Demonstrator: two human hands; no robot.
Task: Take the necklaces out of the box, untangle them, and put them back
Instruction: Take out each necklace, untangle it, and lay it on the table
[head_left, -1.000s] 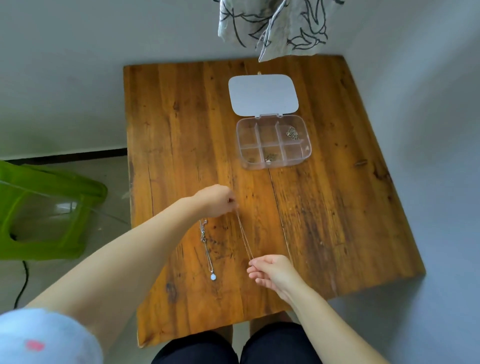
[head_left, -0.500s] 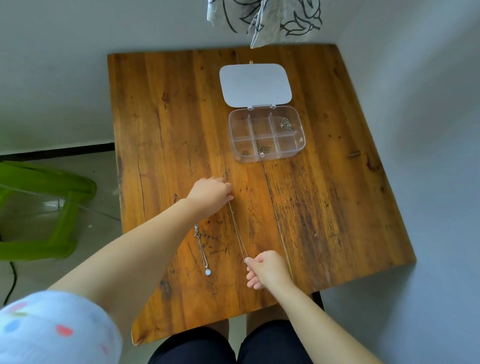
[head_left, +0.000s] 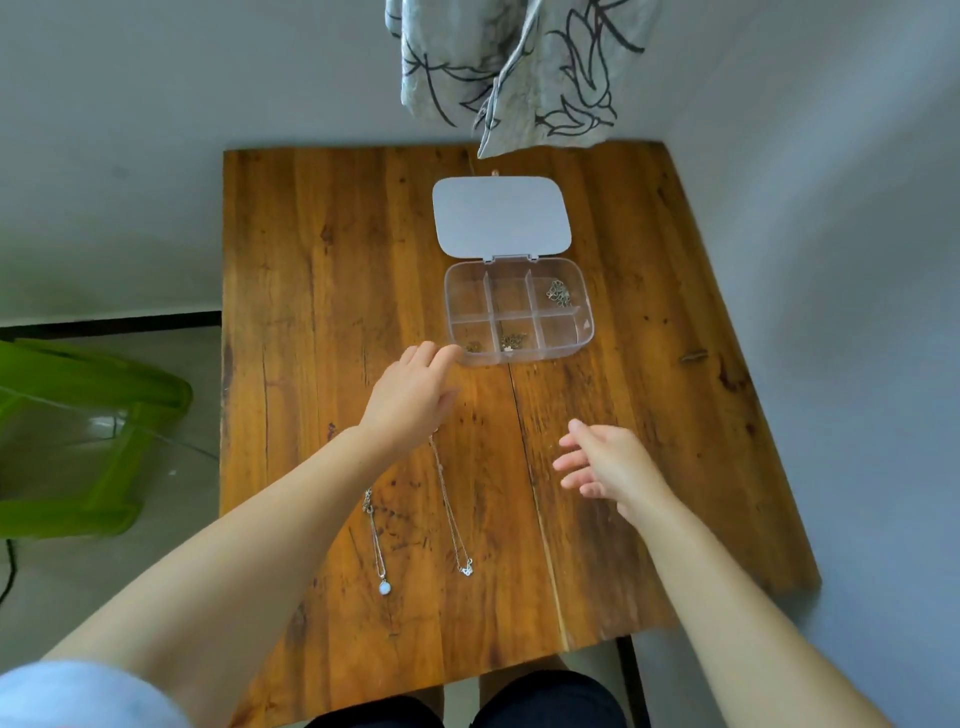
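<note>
Both hands let go of the chain, reaching toward the box (head_left: 519, 312).
Near it, my left hand (head_left: 410, 400) and right hand (head_left: 602, 462) spread empty; two necklaces (head_left: 452, 519) lie straightened, others inside wait.

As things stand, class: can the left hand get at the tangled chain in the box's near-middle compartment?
Probably yes. The left hand is empty, its fingertips already by the clear box's near-left corner. The lid lies folded back, and nothing covers the chain.

We are observing a worn brown wooden table (head_left: 311, 322) bearing an open clear plastic compartment box (head_left: 584, 332) and two thin silver pendant necklaces (head_left: 451, 512).
</note>
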